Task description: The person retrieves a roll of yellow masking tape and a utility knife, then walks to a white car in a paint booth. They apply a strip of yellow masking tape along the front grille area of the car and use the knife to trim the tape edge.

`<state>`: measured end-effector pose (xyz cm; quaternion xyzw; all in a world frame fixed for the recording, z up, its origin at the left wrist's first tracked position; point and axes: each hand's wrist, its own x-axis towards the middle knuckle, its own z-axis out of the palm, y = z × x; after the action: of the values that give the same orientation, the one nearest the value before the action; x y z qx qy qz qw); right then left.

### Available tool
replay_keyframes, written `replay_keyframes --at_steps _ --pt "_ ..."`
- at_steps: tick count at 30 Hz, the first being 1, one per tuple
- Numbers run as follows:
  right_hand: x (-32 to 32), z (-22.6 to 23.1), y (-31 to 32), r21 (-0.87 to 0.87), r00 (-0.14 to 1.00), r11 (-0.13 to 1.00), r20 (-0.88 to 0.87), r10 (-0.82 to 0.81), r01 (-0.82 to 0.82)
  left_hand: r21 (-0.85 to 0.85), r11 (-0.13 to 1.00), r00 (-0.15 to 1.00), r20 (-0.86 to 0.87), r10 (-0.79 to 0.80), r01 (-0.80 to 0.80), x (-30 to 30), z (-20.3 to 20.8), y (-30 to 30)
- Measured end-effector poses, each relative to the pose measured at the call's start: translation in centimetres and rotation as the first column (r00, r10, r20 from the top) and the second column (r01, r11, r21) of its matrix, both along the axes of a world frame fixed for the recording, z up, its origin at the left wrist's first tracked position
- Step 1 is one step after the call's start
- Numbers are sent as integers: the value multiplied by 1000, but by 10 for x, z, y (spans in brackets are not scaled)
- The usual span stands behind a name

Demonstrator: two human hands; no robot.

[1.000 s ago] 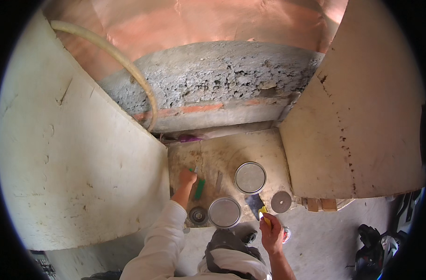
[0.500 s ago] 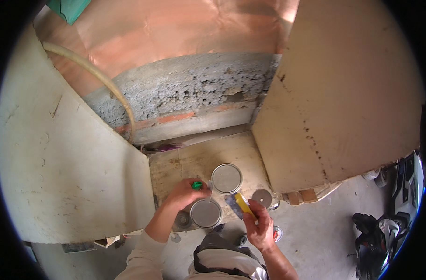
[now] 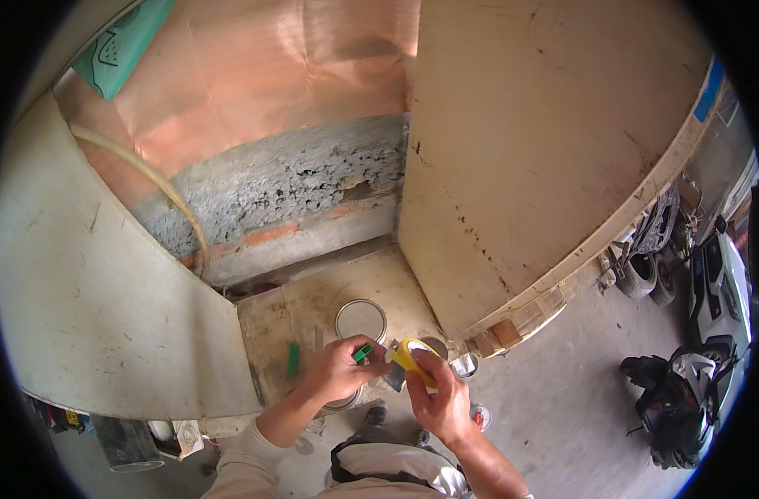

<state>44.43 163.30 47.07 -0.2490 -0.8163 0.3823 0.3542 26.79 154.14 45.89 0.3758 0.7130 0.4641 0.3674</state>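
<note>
A loose, pale off-white sleeve point(image 3: 251, 466) covers the lower part of the left forearm in view and stops short of the wrist; its cloth is creased and bunched, and the end looks plain. The left hand point(image 3: 346, 368) is bare. The right hand point(image 3: 439, 401) is bare too, and so is most of that forearm, with just a sliver of pale cloth at the lower edge, too small to make out. Over the belly sits a pale shirt point(image 3: 396, 459), with a narrow blackish band point(image 3: 336, 464) curving about it. Dark grey trousers point(image 3: 384, 435) and dark shoes point(image 3: 375, 415) show beyond, their details too small to tell.
</note>
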Motion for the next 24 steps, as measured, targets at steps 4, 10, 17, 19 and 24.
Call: replay_keyframes --at_steps 4,10,17,19,24 --pt "8 1 0 -34 999 998 10 -44 44 53 998 1000 -24 -14 15 12 3 2" --pt "14 5 1 -65 993 993 71 -92 96 -10 998 996 -72 -60 59 24 10 6" --pt "18 6 6 -132 986 982 116 -120 135 -8 983 983 8 -183 183 29 13 6" --pt "20 3 8 -185 994 980 91 -63 79 10 972 970 70 -234 234 26 11 6" --pt "29 0 14 -364 994 931 107 8 32 69 973 976 -14 -219 220 29 15 5"
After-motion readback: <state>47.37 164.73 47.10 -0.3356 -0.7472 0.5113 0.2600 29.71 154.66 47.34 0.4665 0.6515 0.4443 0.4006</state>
